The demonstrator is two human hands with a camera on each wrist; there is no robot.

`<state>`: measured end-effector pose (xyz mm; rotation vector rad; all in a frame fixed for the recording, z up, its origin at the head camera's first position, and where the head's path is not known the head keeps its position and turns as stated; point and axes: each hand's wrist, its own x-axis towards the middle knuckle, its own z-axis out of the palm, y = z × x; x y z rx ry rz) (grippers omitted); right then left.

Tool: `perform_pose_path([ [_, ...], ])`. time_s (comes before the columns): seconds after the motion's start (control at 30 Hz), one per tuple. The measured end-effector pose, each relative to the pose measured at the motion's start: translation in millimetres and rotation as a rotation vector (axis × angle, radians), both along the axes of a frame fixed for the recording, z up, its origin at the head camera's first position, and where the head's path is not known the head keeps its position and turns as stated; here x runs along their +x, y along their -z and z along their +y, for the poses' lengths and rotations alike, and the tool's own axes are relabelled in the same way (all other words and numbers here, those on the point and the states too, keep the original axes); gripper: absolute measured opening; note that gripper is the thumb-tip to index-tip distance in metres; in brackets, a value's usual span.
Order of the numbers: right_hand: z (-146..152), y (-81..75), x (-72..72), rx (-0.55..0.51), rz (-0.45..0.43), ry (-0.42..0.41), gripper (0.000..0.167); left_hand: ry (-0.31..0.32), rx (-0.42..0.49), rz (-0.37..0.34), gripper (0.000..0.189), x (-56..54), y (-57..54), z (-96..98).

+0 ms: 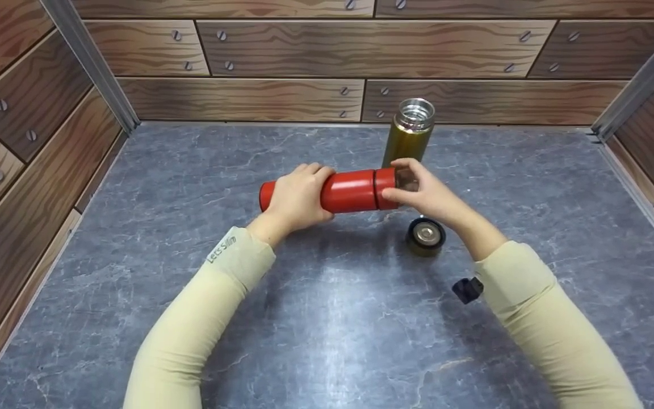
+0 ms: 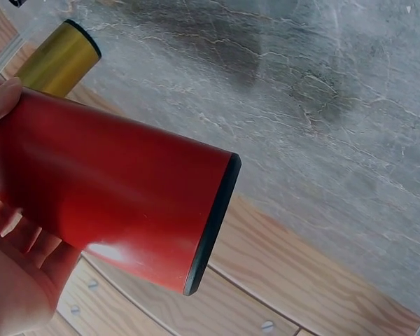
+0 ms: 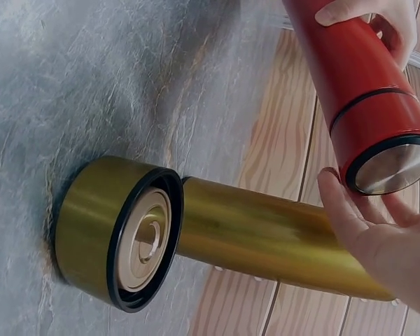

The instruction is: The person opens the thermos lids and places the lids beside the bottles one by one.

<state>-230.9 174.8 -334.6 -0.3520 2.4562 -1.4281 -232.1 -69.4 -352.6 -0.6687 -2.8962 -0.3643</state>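
Head view: the left hand [image 1: 298, 196] wraps the red thermos [image 1: 349, 192], sideways above the tabletop [image 1: 332, 318], and the right hand [image 1: 429, 196] grasps its red lid [image 1: 385, 188]! Uncapped gold thermos [image 1: 407, 139] standing toward the far edge. Left wrist: dark base [image 2: 212, 224] juts clear. Right wrist: gold lid [image 3: 101, 231] sits upturned.

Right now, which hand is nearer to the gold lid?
Right: the right hand is just beyond the gold lid, holding an end of the red bottle; the left hand grips the bottle farther left.
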Motion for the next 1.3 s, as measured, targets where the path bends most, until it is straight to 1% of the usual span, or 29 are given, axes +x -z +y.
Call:
perform_pose_path([
  [0.13, -0.6, 0.0, -0.7, 0.012, -0.041, 0.059, 0.059, 0.002, 0.010, 0.005, 0.068, -0.3, 0.5, 0.0],
  [0.2, -0.5, -0.1, -1.2, 0.010, -0.058, 0.075, 0.059, 0.004, 0.010, 0.009, 0.067, -0.7, 0.7, 0.1],
  [0.33, 1.2, -0.2, -1.4, -0.012, -0.059, 0.055, 0.056, 0.007, 0.007, 0.017, 0.067, -0.8, 0.7, 0.6],
  [0.5, 3.4, -0.1, -1.3, -0.013, 0.029, 0.007, 0.053, 0.004, 0.011, 0.017, 0.067, -1.1, 0.7, 1.0],
  [0.6, 3.7, 0.1, -1.4, -0.004, 0.057, -0.013, 0.055, -0.003, 0.015, 0.011, 0.068, -1.5, 0.9, 0.8],
  [0.73, 2.4, -0.2, -1.0, 0.006, 0.023, -0.014, 0.059, -0.007, 0.010, 0.000, 0.069, -2.1, 1.5, 0.6],
  [0.9, -0.9, 0.7, -1.8, 0.036, -0.049, 0.029, 0.060, -0.001, 0.010, -0.004, 0.068, -2.9, 2.0, 1.1],
  [0.97, -1.5, 1.4, -2.4, 0.029, -0.064, 0.035, 0.060, 0.001, 0.011, -0.004, 0.068, -3.1, 1.9, 1.2],
  [1.1, -1.1, 1.8, -1.7, 0.006, -0.047, 0.008, 0.057, 0.001, 0.005, -0.002, 0.069, -3.3, 1.8, 0.8],
  [1.2, 0.3, 2.1, -1.2, 0.019, 0.001, -0.016, 0.057, 0.001, 0.002, -0.002, 0.070, -2.9, 1.7, 0.6],
  [1.3, 1.0, 2.9, -1.0, 0.032, 0.024, -0.028, 0.057, 0.001, 0.005, -0.004, 0.069, -2.4, 2.1, 0.5],
])
